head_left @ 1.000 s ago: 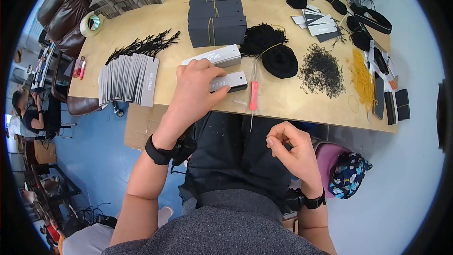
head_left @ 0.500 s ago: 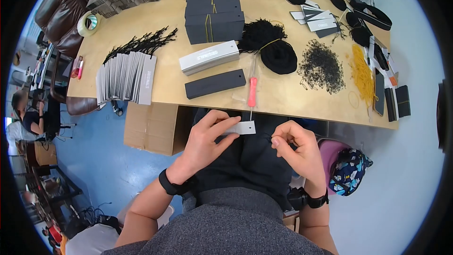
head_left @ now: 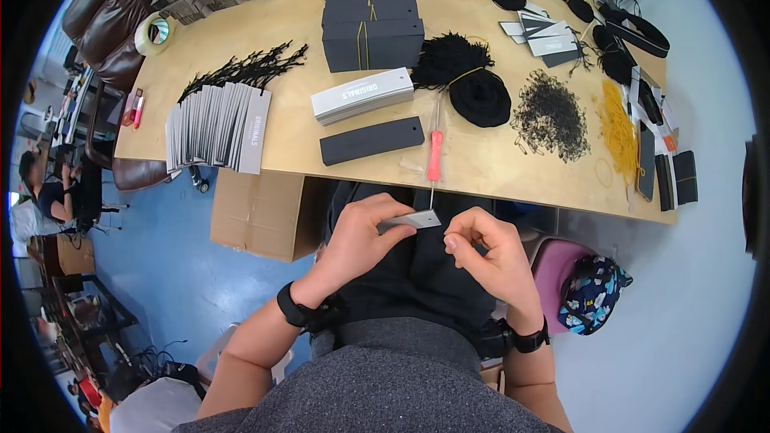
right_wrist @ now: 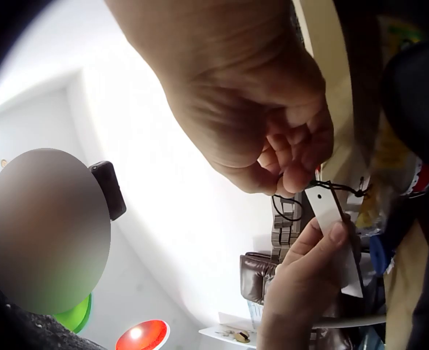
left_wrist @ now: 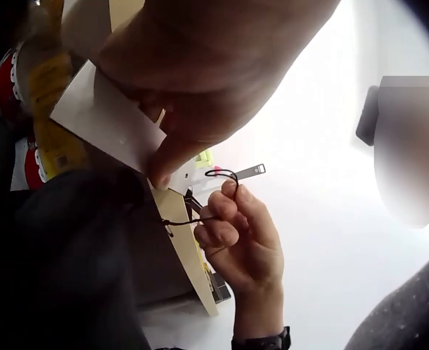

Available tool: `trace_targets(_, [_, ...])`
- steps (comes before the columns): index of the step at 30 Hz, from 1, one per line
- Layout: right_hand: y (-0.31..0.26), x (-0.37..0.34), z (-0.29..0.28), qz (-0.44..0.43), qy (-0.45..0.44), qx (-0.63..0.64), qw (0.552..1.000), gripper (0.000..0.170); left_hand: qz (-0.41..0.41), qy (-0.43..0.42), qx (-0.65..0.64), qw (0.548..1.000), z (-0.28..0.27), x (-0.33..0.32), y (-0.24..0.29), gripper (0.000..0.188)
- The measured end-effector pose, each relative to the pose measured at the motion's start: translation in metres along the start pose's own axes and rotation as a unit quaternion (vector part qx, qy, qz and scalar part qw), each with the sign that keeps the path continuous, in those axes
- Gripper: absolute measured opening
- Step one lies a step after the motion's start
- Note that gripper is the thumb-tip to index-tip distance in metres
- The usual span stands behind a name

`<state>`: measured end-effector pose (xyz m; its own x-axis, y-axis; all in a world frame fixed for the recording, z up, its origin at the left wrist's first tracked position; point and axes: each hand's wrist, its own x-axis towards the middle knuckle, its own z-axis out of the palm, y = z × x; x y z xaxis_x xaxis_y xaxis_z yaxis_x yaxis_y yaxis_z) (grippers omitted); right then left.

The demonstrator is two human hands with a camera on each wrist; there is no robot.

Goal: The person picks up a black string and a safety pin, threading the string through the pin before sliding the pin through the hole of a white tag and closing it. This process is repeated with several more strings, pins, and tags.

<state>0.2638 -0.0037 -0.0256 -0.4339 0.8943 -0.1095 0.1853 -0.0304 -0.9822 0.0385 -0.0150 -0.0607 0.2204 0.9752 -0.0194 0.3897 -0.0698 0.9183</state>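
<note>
The left hand [head_left: 359, 239] pinches a pale tag [head_left: 423, 220] over the lap, its end with the small hole pointing toward the other hand. In the left wrist view the tag [left_wrist: 112, 120] lies under the thumb. Just to the right, the right hand [head_left: 491, 258] holds a thin black cord between thumb and fingers. The cord's loop [left_wrist: 221, 173] stands out above those fingertips, and a knotted end [left_wrist: 176, 222] hangs on the other side. In the right wrist view the cord [right_wrist: 287, 209] is close to the holed end of the tag [right_wrist: 326, 206]; whether they touch I cannot tell.
On the table [head_left: 281, 144] are a stack of white tags [head_left: 362, 96], a dark stack [head_left: 373, 141], banded dark blocks [head_left: 373, 44], black cords [head_left: 479, 96], small black pins [head_left: 549, 116], yellow bands [head_left: 619, 132] and fanned corded tags [head_left: 216, 128]. A red-handled tool [head_left: 435, 156] overhangs the front edge.
The left hand has come from the stack on the table down to the lap with a tag, which now tilts differently. The right hand has stayed near the same place, shifting slightly left.
</note>
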Motion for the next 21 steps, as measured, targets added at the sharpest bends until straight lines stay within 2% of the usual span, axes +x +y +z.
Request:
trace_targets(1, [0.000, 0.001, 0.000, 0.000, 0.000, -0.001, 1.000, 0.008, 0.000, 0.000, 0.000, 1.000, -0.002, 0.001, -0.001, 0.026])
trace_targets(3, [0.000, 0.002, 0.001, -0.002, -0.005, -0.002, 1.000, 0.008, -0.042, -0.065, -0.012, 0.997, -0.007, 0.003, -0.002, 0.020])
trace_targets(7, [0.007, 0.008, 0.001, -0.013, -0.006, -0.027, 1.000, 0.008, -0.046, -0.104, 0.013, 0.993, -0.008, 0.012, -0.003, 0.024])
trace_targets(9, [0.012, 0.013, 0.003, -0.060, 0.043, -0.093, 0.993, 0.009, -0.067, -0.102, -0.164, 0.979, -0.001, 0.016, -0.010, 0.031])
trace_targets(10, [0.015, 0.014, 0.003, -0.060, 0.044, -0.093, 0.993, 0.009, -0.066, -0.102, -0.165, 0.979, 0.002, 0.017, -0.013, 0.031])
trace_targets(12, [0.022, 0.015, 0.001, -0.056, 0.102, -0.208, 0.971, 0.010, -0.021, -0.073, -0.173, 0.982, 0.006, 0.018, -0.018, 0.037])
trace_targets(13, [0.023, 0.015, 0.000, -0.056, 0.102, -0.208, 0.971, 0.010, -0.020, -0.072, -0.173, 0.982, 0.005, 0.018, -0.017, 0.037])
trace_targets(15, [0.027, 0.011, -0.005, -0.024, 0.107, -0.234, 0.966, 0.011, -0.093, -0.110, -0.228, 0.963, 0.002, 0.018, -0.015, 0.035])
trace_targets(16, [0.027, 0.009, -0.006, -0.021, 0.112, -0.237, 0.965, 0.011, -0.094, -0.111, -0.228, 0.963, 0.002, 0.018, -0.016, 0.035])
trace_targets(19, [0.033, 0.001, -0.003, 0.004, 0.099, -0.227, 0.969, 0.012, -0.075, -0.103, -0.191, 0.973, 0.003, 0.019, -0.019, 0.028])
trace_targets(21, [0.038, -0.003, 0.002, 0.007, 0.088, -0.204, 0.975, 0.012, 0.126, -0.048, -0.052, 0.989, 0.003, 0.017, -0.021, 0.021])
